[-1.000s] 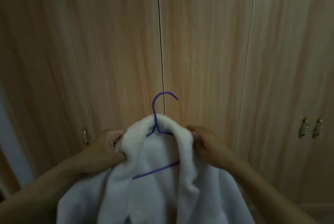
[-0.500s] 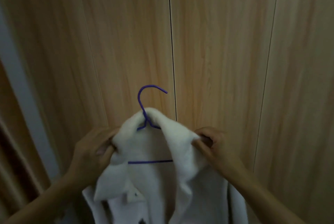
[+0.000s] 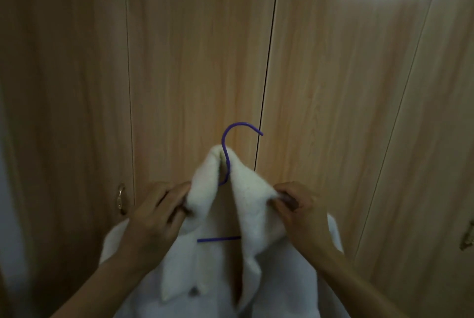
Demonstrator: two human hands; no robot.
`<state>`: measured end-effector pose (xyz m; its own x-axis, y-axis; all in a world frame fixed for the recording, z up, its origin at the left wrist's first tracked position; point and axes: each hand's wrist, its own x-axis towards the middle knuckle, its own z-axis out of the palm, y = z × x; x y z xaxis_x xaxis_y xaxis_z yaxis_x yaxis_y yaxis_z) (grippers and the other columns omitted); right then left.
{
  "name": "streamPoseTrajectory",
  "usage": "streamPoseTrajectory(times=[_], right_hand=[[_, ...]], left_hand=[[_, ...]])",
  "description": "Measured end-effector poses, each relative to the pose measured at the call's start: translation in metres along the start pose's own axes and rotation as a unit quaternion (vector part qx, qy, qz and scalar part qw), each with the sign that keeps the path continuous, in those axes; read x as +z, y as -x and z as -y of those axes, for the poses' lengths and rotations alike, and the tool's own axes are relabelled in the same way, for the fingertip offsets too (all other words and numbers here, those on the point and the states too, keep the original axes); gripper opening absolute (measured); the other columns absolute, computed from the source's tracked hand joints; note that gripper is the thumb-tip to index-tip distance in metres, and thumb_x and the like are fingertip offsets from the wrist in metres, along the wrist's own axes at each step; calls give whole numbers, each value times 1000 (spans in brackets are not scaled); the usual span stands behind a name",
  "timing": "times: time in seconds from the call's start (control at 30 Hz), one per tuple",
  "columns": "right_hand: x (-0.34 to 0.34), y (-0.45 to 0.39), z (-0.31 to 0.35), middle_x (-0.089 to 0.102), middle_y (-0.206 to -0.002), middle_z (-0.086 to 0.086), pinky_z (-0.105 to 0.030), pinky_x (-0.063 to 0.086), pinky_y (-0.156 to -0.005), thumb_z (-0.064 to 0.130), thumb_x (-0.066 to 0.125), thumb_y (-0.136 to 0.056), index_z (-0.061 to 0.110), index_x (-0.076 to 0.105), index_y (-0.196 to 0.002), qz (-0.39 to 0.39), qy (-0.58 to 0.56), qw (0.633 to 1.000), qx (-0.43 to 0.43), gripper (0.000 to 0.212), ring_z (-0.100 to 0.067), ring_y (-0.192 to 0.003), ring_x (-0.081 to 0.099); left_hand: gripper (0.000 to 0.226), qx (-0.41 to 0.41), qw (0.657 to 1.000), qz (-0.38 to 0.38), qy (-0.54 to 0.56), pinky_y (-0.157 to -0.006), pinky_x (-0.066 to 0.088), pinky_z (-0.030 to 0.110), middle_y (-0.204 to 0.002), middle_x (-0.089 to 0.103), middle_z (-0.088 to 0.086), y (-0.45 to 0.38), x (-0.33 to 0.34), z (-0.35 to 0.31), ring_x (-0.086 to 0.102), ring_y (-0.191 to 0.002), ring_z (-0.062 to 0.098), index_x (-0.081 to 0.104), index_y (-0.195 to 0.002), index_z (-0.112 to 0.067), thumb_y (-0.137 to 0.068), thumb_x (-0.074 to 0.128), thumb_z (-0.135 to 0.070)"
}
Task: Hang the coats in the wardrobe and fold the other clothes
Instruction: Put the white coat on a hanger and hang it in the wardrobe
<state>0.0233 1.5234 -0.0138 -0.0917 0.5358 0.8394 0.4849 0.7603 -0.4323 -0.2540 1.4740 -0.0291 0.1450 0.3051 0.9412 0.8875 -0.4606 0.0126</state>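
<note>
A white fleecy coat (image 3: pixel 254 205) hangs on a purple wire hanger (image 3: pixel 232 133) in front of the closed wooden wardrobe doors (image 3: pixel 195 61). The hanger's hook sticks up above the collar and its bottom bar shows between the lapels. My left hand (image 3: pixel 156 217) grips the coat's left collar and shoulder. My right hand (image 3: pixel 300 210) pinches the right collar and shoulder. The coat's lower part runs out of view at the bottom.
The wardrobe fills the view with several tall light-wood doors, all closed. A metal door handle (image 3: pixel 121 198) sits at lower left and another handle (image 3: pixel 468 238) at the right edge. A bright reflection lies on the upper right door.
The view has swung from left to right, so the door seam now lies right of the hook. My hands have spread the collar wider and the coat sits straighter on the hanger.
</note>
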Motion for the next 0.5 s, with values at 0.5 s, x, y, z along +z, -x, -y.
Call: streamPoseTrajectory(times=[0.5], right_hand=[[40, 41, -74, 65, -85, 16, -11, 44, -70, 20, 65, -82, 27, 68, -90, 64, 21, 990, 128, 11, -3, -81, 62]], left_hand=[[53, -59, 958, 233, 159, -87, 37, 6, -117, 49, -6, 51, 55, 44, 51, -97, 2, 47, -144, -26, -91, 48, -31]])
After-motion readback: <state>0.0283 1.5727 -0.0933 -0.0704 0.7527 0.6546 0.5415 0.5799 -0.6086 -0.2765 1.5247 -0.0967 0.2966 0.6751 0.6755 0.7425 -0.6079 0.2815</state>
